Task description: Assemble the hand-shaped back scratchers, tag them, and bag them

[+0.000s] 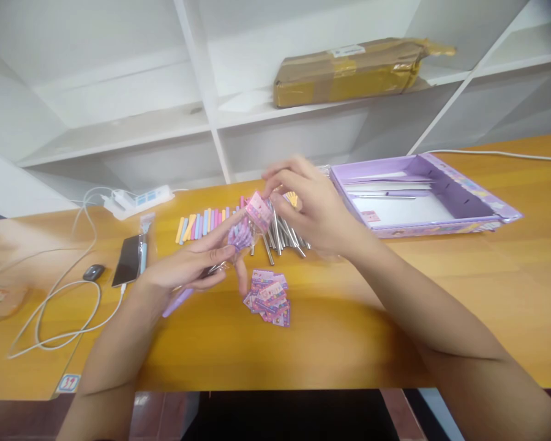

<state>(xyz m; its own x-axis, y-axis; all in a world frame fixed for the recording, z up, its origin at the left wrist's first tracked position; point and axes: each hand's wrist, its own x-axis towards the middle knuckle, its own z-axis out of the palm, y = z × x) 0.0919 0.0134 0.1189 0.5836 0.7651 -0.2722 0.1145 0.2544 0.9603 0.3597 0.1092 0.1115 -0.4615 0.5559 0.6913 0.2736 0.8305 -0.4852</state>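
My left hand [202, 263] is closed around a clear plastic bag with a purple piece [241, 236] inside; a purple stick [177, 303] juts out below the palm. At the bag's upper end is a pink printed card [259, 211]. My right hand [310, 199] has its thumb and fingers pinched at the card's right edge, slightly blurred. Beneath my hands lies a loose pile of printed cards [270, 298]. Behind them are several metal tubes [280, 239] and a yellow hand-shaped piece [292, 199], partly hidden by my right hand.
Pastel sticks [206, 223] lie in a row at the back. A purple open box [463, 190] stands right, holding papers and a thin rod. At left are a phone [127, 260], a black mouse [93, 272], cables and a power strip [140, 201]. A taped carton [349, 73] rests on the shelf.
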